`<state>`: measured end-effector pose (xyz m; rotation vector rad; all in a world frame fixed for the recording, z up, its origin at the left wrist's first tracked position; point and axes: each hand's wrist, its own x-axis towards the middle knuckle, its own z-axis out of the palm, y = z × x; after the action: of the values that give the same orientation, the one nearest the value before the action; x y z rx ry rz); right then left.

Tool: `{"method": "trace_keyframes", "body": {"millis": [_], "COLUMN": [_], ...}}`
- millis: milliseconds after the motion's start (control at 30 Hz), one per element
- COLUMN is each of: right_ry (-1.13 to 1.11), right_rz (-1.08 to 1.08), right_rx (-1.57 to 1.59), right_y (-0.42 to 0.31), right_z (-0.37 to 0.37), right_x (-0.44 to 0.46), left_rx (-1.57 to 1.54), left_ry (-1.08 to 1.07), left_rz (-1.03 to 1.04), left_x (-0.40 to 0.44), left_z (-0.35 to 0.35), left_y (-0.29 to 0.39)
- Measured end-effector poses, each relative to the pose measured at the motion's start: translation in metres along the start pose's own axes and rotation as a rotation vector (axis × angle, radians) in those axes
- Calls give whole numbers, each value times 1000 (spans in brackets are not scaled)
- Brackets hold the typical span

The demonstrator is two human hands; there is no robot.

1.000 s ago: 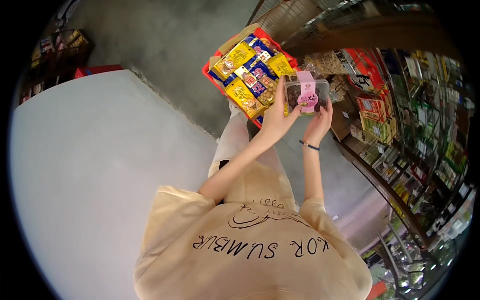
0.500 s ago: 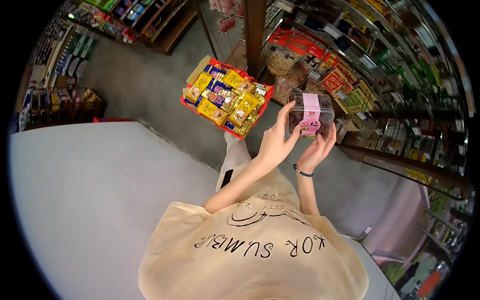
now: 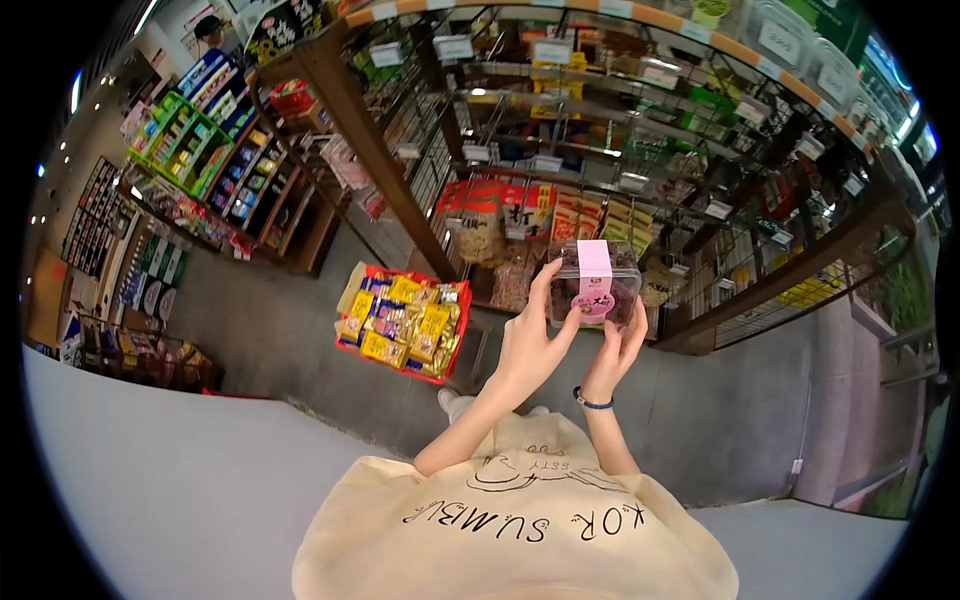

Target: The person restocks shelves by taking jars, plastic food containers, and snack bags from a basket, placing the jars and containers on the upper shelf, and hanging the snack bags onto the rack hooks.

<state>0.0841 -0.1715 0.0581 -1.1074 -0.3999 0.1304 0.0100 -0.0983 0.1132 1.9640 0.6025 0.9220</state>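
Note:
A clear plastic box (image 3: 596, 266) with dark pieces inside and a pink label band is held up in front of the lower shelves. My left hand (image 3: 532, 338) grips its left side, the thumb pressed on the near face and a finger along the edge. From the lower right, my right hand (image 3: 612, 362) has its fingers against the box's near right side; a dark blue band circles that wrist. To the left, below the box's level, sits a red-edged carton (image 3: 403, 322) full of yellow, blue and gold snack packets. Neither hand touches it.
A tall wood-framed rack (image 3: 385, 150) with wire shelves of packaged goods stands ahead. Bagged snacks (image 3: 480, 236) fill its low shelf. More display shelves (image 3: 245, 180) stand at the left, with a person (image 3: 212, 60) beyond. A pale flat surface (image 3: 180, 460) lies left of me.
The view has tilted up, bringing more of the rack and the far shelves into sight. Both hands still hold the box, with much the same grip.

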Motion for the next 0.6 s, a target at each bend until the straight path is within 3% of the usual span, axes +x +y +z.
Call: {"method": "trace_keyframes", "body": {"millis": [333, 467, 600], "right_ry": [-154, -169, -184], "right_rz": [-213, -390, -634], "right_rx": [-109, -191, -371], "right_y": [-61, -86, -104], "right_z": [-11, 6, 23], "right_x": [43, 71, 103], "left_rx": [-73, -129, -204], "left_ry": [-79, -27, -66], "left_rz": [47, 197, 202], "left_x": [39, 63, 95], "left_z": [-1, -8, -17], "left_y": [69, 84, 96]}}
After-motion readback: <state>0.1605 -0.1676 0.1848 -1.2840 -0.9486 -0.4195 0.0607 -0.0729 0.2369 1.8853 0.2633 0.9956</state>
